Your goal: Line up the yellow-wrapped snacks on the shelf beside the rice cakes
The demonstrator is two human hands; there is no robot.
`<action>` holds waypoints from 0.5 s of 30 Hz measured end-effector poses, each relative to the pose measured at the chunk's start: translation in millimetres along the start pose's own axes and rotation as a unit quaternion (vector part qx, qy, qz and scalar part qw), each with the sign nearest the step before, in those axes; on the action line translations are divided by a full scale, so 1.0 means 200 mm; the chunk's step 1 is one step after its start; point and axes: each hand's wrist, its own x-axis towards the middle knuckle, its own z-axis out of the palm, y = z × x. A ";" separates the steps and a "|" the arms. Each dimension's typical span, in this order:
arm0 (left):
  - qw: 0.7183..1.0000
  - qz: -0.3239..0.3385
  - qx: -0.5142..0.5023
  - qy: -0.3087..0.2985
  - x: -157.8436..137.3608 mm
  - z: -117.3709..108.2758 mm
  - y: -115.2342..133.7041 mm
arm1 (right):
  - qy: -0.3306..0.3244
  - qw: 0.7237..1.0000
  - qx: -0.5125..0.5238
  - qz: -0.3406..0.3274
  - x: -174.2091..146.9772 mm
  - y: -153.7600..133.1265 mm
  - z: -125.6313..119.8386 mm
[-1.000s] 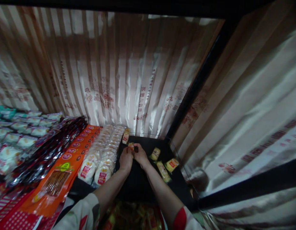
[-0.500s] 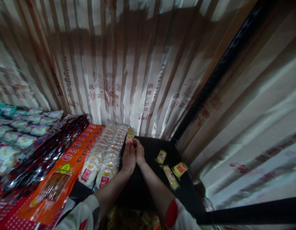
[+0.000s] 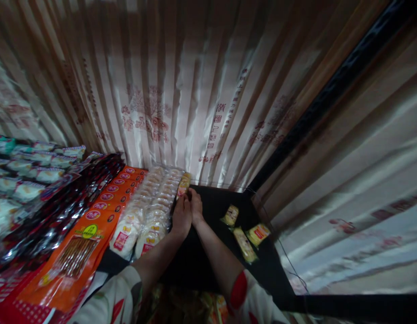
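Observation:
A small yellow wrapped snack (image 3: 184, 181) lies at the back of the black tabletop, right beside the rows of round white crackers (image 3: 149, 211) in clear wrappers. My left hand (image 3: 182, 213) is closed at the near end of this snack. Pressed up against it, my right hand (image 3: 196, 206) has its fingers curled at the snack's right side. Both hands hide the near end of the snack, and the fingertips are partly out of sight. Three more yellow wrapped snacks (image 3: 244, 245) lie loose to the right of my hands.
Orange packets of brown sticks (image 3: 80, 249) overlap in a row on the left. Past them are dark shiny packets (image 3: 65, 202) and white packets (image 3: 31, 191). A pleated curtain (image 3: 181, 103) stands behind the black tabletop (image 3: 205, 265), with a dark post (image 3: 316, 108) at the right corner.
The camera view has shifted slightly, moving the curtain print and loose snacks rightward. My hands stay together at the same snack, which sits close against the crackers.

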 end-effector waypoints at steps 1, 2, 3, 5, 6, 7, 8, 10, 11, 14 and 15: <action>1.000 0.005 0.003 0.003 -0.01 0.00 0.00 | 0.011 1.000 0.008 0.005 -0.02 0.00 -0.01; 1.000 0.011 0.006 0.005 -0.03 -0.01 0.00 | 0.025 0.999 0.021 0.006 -0.05 0.01 -0.03; 1.000 0.018 0.009 0.008 -0.05 -0.02 0.00 | 0.039 0.998 0.040 0.000 -0.10 0.02 -0.06; 0.999 0.031 0.016 0.009 -0.10 -0.03 0.00 | 0.045 0.995 0.086 -0.017 -0.22 0.08 -0.15; 0.999 0.033 0.020 0.006 -0.13 -0.04 -0.01 | 0.027 0.993 0.114 -0.021 -0.30 0.11 -0.21; 0.999 0.034 0.021 0.000 -0.16 -0.04 -0.02 | -0.017 0.989 0.146 -0.015 -0.38 0.15 -0.29; 0.999 0.034 0.020 -0.006 -0.19 -0.04 -0.03 | -0.076 0.982 0.175 0.001 -0.47 0.19 -0.37; 0.999 0.034 0.007 -0.021 -0.26 -0.03 -0.05 | -0.207 0.959 0.191 0.014 -0.67 0.30 -0.56; 0.999 0.035 -0.003 -0.027 -0.30 -0.02 -0.05 | -0.254 0.949 0.186 0.017 -0.76 0.36 -0.66; 0.997 0.040 -0.043 -0.051 -0.43 0.02 -0.05 | -0.229 0.952 0.193 0.065 -1.04 0.60 -0.87; 0.996 0.043 -0.059 -0.059 -0.49 0.03 -0.04 | -0.150 0.964 0.201 0.092 -1.12 0.69 -0.91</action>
